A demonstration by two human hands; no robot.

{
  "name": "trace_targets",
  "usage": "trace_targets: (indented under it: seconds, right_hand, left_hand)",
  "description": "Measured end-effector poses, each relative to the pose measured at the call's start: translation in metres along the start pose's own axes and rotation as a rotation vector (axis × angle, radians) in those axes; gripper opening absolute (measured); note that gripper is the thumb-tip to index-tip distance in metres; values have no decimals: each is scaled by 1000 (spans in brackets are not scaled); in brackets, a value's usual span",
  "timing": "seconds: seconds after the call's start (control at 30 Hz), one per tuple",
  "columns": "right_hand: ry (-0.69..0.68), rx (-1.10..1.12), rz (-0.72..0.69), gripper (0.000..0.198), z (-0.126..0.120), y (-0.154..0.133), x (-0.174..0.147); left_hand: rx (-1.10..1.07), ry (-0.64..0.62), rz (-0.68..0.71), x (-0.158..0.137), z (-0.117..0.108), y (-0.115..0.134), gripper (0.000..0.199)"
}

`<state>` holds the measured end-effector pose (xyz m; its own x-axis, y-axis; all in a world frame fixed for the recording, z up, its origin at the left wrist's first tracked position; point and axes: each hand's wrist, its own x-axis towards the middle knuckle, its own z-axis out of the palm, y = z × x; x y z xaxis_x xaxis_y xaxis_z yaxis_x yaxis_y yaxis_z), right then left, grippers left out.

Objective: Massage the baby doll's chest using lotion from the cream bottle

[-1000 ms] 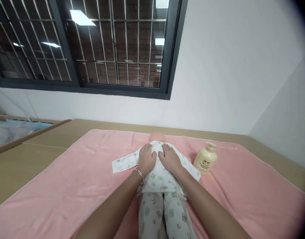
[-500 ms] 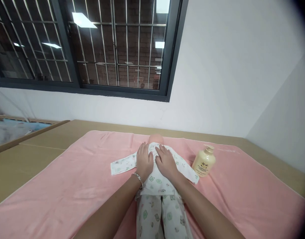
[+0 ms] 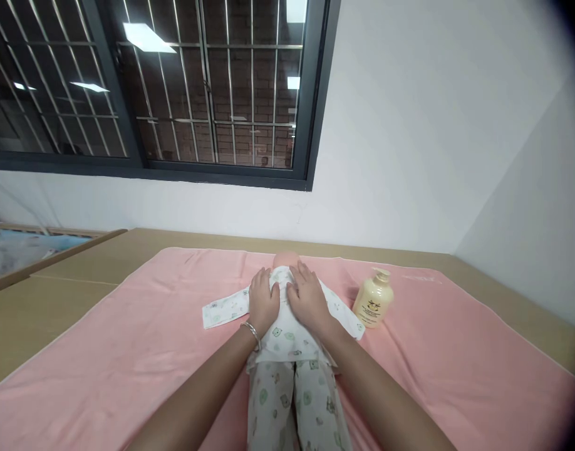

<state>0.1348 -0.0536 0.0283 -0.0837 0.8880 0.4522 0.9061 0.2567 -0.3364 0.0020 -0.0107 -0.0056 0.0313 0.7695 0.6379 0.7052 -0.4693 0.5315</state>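
A baby doll (image 3: 287, 341) in white pyjamas with a small green print lies stretched out, its round head (image 3: 286, 258) at the far end. Both sleeves reach out to the sides. Flat against the left of its upper body rests my left hand (image 3: 264, 302), fingers straight, a silver bangle on the wrist. My right hand (image 3: 309, 297) lies open on the right of the upper body, fingertips near the shoulder. Between the hands, part of the top shows. Just beyond the right sleeve stands a cream pump bottle (image 3: 373, 299). The face is not visible.
A pink blanket (image 3: 141, 351) with some creases lies under the doll, over a tan board surface (image 3: 76, 275). Behind rise a white wall (image 3: 409, 125) and a barred, dark-framed window (image 3: 222, 94). At the far left, a wooden-edged compartment holds bluish-white plastic or fabric (image 3: 34, 250).
My right hand has slid slightly up toward the doll's shoulder. My left hand stays on the upper body. The whole view has shifted a little.
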Motion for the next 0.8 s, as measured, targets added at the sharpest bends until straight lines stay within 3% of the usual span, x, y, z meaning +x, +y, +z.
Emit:
trace_targets:
  seconds: [0.17, 0.27, 0.33, 0.4, 0.47, 0.57, 0.67, 0.8]
  right_hand:
    - [-249, -58, -62, 48, -18, 2, -1]
    - [-427, -74, -76, 49, -62, 1, -12]
    - [-529, 34, -56, 47, -101, 3, -22]
    - [-472, 135, -25, 47, -136, 10, -32]
    - [-337, 131, 12, 51, -161, 25, -37]
    - [-196, -14, 161, 56, -173, 55, -31]
    - [-167, -135, 293, 56, -168, 77, -20]
    - [-182, -195, 302, 45, -159, 83, -10]
  left_hand:
    - [51, -220, -2, 7, -8, 12, 36]
    - [-36, -281, -49, 1, -15, 38, 39]
    - [-251, -367, -103, -4, -18, 63, 37]
    - [-609, -503, -159, -5, -20, 91, 38]
    - [-954, -628, -341, -2, -19, 118, 44]
    - [-1297, -759, -612, 10, -12, 155, 55]
    - [-1478, -734, -745, 26, 5, 184, 60]
    - [-1591, -667, -854, 42, 33, 208, 65]
